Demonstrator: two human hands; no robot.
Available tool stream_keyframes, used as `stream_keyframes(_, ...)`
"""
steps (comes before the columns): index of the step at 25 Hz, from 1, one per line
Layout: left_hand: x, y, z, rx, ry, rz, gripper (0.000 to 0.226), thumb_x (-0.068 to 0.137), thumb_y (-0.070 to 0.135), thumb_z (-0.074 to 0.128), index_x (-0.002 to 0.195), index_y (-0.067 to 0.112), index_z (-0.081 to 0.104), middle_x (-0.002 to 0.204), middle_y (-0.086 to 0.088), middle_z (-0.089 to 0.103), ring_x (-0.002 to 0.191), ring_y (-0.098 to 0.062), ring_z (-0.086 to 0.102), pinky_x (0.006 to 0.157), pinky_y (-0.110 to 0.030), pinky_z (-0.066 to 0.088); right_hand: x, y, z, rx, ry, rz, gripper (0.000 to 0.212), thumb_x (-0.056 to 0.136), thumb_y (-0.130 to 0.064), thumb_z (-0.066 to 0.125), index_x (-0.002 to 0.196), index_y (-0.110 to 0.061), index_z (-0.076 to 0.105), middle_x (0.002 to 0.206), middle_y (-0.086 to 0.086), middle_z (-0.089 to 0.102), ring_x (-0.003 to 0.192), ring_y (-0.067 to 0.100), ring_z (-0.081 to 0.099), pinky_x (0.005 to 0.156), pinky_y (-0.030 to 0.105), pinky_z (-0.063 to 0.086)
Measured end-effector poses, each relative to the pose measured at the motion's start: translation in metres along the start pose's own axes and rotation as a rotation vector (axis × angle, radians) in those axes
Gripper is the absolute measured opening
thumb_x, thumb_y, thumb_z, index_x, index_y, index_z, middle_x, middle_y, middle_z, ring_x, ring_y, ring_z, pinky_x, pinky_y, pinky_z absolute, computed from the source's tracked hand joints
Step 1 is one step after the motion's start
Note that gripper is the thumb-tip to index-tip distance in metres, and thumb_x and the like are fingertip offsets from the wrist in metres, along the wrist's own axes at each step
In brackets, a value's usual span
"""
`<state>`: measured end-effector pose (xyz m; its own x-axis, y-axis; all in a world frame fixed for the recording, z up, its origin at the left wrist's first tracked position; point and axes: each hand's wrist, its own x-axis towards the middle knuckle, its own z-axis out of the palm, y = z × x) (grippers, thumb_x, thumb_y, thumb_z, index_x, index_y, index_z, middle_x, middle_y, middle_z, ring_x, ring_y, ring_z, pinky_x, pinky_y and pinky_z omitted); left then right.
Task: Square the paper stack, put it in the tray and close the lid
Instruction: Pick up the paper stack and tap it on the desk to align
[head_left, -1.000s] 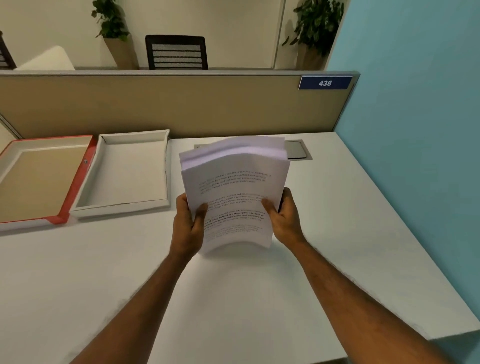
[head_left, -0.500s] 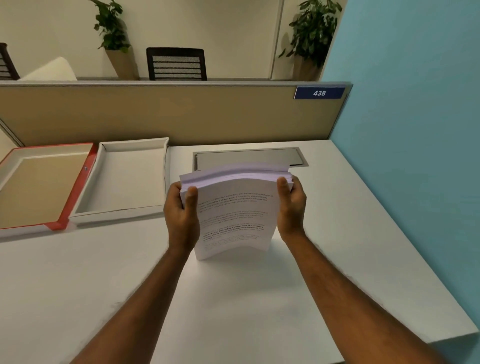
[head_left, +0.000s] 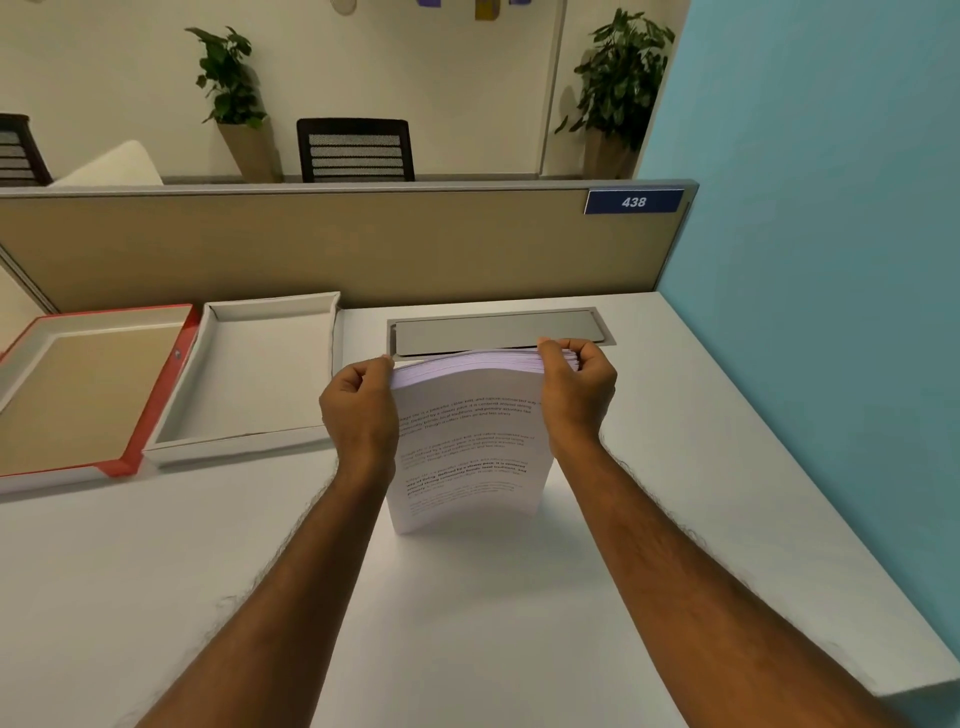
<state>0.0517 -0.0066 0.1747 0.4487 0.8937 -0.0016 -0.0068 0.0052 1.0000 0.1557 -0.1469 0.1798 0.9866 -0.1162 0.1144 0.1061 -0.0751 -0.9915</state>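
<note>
A thick paper stack (head_left: 467, 447) with printed text stands upright on its lower edge in the middle of the white desk (head_left: 467, 623), bowed toward me. My left hand (head_left: 358, 410) grips its upper left side and my right hand (head_left: 576, 395) grips its upper right corner, fingers curled over the top edge. An open white tray (head_left: 182, 439) lies to the left of the stack, apart from it. Its red-edged lid (head_left: 137, 415) lies open further left, brown inside facing up.
A grey cable flap (head_left: 498, 330) is set into the desk just behind the stack. A tan partition (head_left: 311, 249) bounds the back and a blue wall (head_left: 810, 260) the right. The desk's right corner edge (head_left: 883, 675) is near my right forearm.
Both hands slid up from the stack's lower sides to its top corners. The stack's top edge has come lower and its sheets look more even.
</note>
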Motion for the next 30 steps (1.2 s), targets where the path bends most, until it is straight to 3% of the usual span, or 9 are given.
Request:
stream_keyframes(3,0.002,-0.001,-0.002,-0.006,-0.029,0.029,0.024,0.09,0.032,0.054,0.071,0.019,0.061,0.069,0.0,0.058,0.075,-0.021,0.057,0.057,-0.027,0.039,0.001,0.002,-0.001,-0.002,-0.014,0.009,0.025,0.089,-0.032,0.064,0.066,-0.028,0.056,0.068,-0.007,0.063,0.069,0.019,0.065,0.054,0.023,0.048)
stream_keyframes(8,0.001,-0.008,-0.004,0.004,-0.032,0.099,0.043,0.089,0.052,0.051,0.066,0.017,0.059,0.061,0.003,0.055,0.063,-0.014,0.055,0.055,-0.025,0.038,0.002,0.006,-0.002,0.002,-0.085,-0.045,0.022,0.093,-0.037,0.062,0.072,-0.032,0.058,0.074,-0.006,0.065,0.072,0.019,0.067,0.054,0.021,0.051)
stream_keyframes(11,-0.001,-0.014,-0.003,0.039,-0.003,0.16,0.037,0.09,0.047,0.048,0.066,0.02,0.058,0.064,0.003,0.056,0.066,-0.012,0.056,0.054,-0.02,0.038,0.004,0.007,-0.003,0.004,-0.095,-0.04,0.024,0.096,-0.037,0.057,0.072,-0.032,0.059,0.073,-0.006,0.065,0.07,0.016,0.066,0.05,0.016,0.047)
stream_keyframes(15,0.002,-0.018,-0.001,0.022,-0.008,0.189,0.033,0.087,0.045,0.046,0.069,0.023,0.061,0.067,0.003,0.059,0.069,-0.013,0.058,0.056,-0.023,0.04,0.006,0.011,-0.004,0.077,-0.106,0.0,0.041,0.101,-0.034,0.046,0.063,-0.026,0.06,0.062,-0.005,0.061,0.064,0.018,0.063,0.054,0.023,0.045)
stream_keyframes(20,-0.004,-0.04,-0.012,-0.078,-0.199,0.344,0.061,0.081,0.08,0.035,0.091,0.026,0.062,0.083,0.003,0.064,0.075,-0.003,0.064,0.057,-0.012,0.047,0.002,0.034,-0.018,0.209,-0.267,-0.073,0.054,0.091,-0.067,0.026,0.09,-0.03,0.066,0.079,-0.006,0.071,0.072,0.013,0.069,0.06,0.025,0.055)
stream_keyframes(23,-0.013,-0.068,-0.016,-0.076,-0.248,0.313,0.078,0.073,0.081,0.051,0.114,0.015,0.057,0.097,0.005,0.065,0.086,0.001,0.066,0.065,-0.013,0.052,-0.012,0.066,-0.019,0.215,-0.321,-0.153,0.07,0.076,-0.087,0.036,0.103,-0.026,0.058,0.091,0.004,0.065,0.08,0.014,0.064,0.064,0.025,0.052)
stream_keyframes(25,-0.015,-0.085,-0.019,-0.026,-0.231,0.305,0.082,0.069,0.078,0.061,0.117,0.012,0.056,0.1,0.008,0.066,0.088,0.005,0.066,0.067,-0.012,0.053,-0.02,0.084,-0.018,0.157,-0.351,-0.193,0.063,0.076,-0.081,0.049,0.109,-0.028,0.054,0.098,-0.004,0.065,0.084,0.003,0.067,0.067,0.021,0.056)
stream_keyframes(30,-0.004,-0.112,-0.029,0.121,-0.29,0.351,0.057,0.074,0.044,0.076,0.12,0.018,0.056,0.104,0.016,0.064,0.095,0.006,0.063,0.066,-0.008,0.053,-0.012,0.128,-0.037,-0.081,-0.391,-0.232,0.031,0.082,-0.055,0.068,0.103,-0.039,0.05,0.1,-0.016,0.068,0.091,0.012,0.069,0.075,0.046,0.061)
